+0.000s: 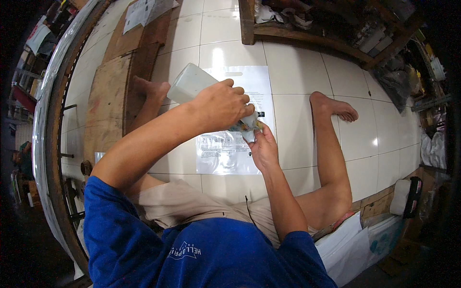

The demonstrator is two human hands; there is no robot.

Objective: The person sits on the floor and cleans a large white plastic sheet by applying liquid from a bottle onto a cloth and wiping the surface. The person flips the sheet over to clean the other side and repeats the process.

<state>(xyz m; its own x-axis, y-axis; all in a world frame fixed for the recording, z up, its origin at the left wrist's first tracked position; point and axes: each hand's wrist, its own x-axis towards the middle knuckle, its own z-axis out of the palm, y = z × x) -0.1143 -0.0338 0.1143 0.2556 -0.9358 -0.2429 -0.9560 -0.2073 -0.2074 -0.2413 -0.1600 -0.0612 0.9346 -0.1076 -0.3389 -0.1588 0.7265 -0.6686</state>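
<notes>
My left hand [225, 104] is wrapped round a translucent whitish plastic bottle [190, 82]. The bottle is tilted, with its base up at the far left and its neck end down at the right. Part of it is hidden behind my hand and forearm. Just below that neck end, my right hand [264, 148] pinches a small crumpled cloth [248, 126] with pale and coloured patches. Cloth and bottle end meet or nearly touch; I cannot tell which. Beneath both hands, a clear plastic bag [216, 161] with dark print and a handle slot lies flat on the floor.
White tiles [293, 72] cover the floor between my spread legs. Wooden blocks [108, 91] stand at the left, beside a plastic-wrapped rail [41, 120]. A wooden shelf [307, 38] holds clutter at the far right. White sheets [343, 242] lie near my right thigh.
</notes>
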